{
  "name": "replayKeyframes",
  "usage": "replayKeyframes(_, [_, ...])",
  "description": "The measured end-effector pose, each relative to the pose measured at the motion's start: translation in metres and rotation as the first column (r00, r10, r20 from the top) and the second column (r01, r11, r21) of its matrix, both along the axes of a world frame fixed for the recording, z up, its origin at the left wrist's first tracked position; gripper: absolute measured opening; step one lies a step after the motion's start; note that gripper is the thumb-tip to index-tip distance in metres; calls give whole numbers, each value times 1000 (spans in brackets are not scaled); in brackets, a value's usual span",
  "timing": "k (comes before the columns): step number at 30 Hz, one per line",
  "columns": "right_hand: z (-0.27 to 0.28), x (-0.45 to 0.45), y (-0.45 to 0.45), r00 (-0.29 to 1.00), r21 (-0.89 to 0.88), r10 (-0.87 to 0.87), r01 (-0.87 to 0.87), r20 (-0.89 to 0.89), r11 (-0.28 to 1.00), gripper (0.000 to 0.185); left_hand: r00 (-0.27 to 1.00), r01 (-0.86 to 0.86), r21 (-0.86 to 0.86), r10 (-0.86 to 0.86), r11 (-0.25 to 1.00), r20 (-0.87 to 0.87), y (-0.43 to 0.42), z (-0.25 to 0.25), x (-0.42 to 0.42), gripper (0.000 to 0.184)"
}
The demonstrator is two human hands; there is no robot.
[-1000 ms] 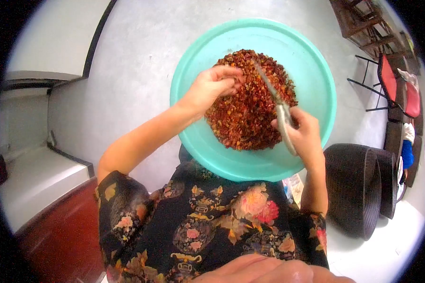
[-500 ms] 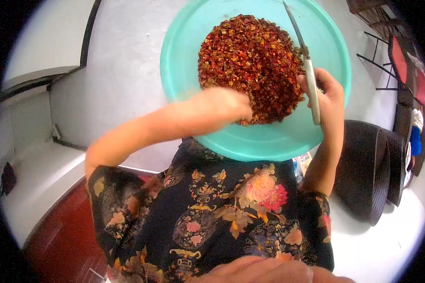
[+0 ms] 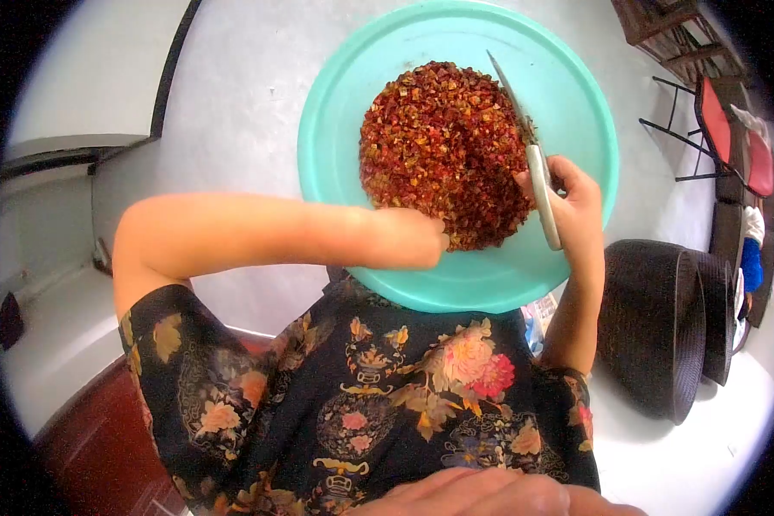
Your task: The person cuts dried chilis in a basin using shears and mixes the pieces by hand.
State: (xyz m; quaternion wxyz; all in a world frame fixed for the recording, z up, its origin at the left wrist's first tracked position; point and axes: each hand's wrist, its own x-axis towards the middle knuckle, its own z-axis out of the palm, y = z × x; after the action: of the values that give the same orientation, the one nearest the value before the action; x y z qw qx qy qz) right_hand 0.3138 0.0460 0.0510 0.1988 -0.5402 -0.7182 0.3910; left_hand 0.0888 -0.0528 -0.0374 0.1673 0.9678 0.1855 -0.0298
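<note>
A round, light turquoise basin (image 3: 328,112) rests in front of my body. In it lies a heap of small chopped red-brown pieces (image 3: 439,138), glossy, with some yellowish bits. My right hand (image 3: 569,202) is wrapped round the pale handle of a knife (image 3: 539,185). The knife's thin grey blade points up and away over the right side of the heap. My left hand (image 3: 413,238), fingers curled together, is at the heap's near edge. What those fingers hold, if anything, is hidden.
Large dark woven baskets (image 3: 645,318) stand at the right. Behind them are a red-seated folding chair (image 3: 715,125) and a wooden rack (image 3: 679,39). A white surface with a dark edge (image 3: 86,77) is at the left. Printed paper (image 3: 537,320) shows beside my right forearm.
My left hand has drawn slightly nearer my body, and its forearm lies more level. The basin and knife appear lower in view. My right hand keeps its hold on the knife.
</note>
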Motion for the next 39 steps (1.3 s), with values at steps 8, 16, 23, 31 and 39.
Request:
replayKeyframes(8, [2, 2, -1, 999, 41, 34, -34, 5, 999, 40, 969, -190, -180, 214, 965, 123, 15, 8, -10, 17])
replayKeyframes(16, [9, 5, -8, 990, -33, 118, -121, -78, 992, 44, -202, 341, -937, 968, -71, -146, 41, 64, -22, 14])
replayKeyframes(23, [26, -10, -9, 947, -73, 290, -282, 137, 957, 68, -213, 505, -861, 959, -55, -186, 48, 52, -38, 25])
replayKeyframes(31, [30, -19, -12, 907, 111, 314, -356, 282, 928, 71, -163, 544, -839, 977, -30, -140, 46, 47, -35, 15])
replayKeyframes(39, [24, -17, -10, 897, 54, 308, -341, 318, 938, 46, -142, 451, -889, 977, -80, -160, 43, 48, -39, 12])
